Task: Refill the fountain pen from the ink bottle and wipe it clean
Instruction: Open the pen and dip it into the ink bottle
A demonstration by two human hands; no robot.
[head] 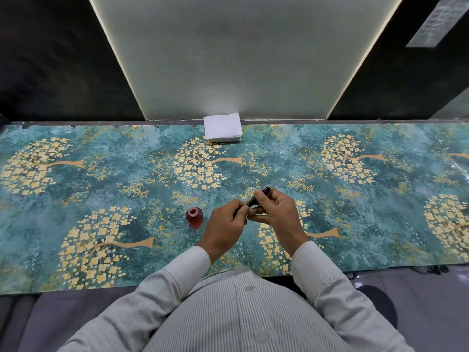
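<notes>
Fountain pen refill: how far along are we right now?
Done: the ink bottle stands open, no cap on its mouth. In hand: the left hand and right hand both hold the dark fountain pen above the table, right of the bottle. Left: filling cannot be confirmed; the white tissues lie untouched at the far edge.

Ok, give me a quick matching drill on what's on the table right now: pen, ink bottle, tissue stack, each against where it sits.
Things:
1. fountain pen
2. ink bottle
3. tissue stack

Places:
A. at the far edge of the table, by the wall
B. held between the left hand and the right hand
C. standing on the table just left of the left hand, with no cap on it

Pairs: 1-B, 2-C, 3-A
</notes>
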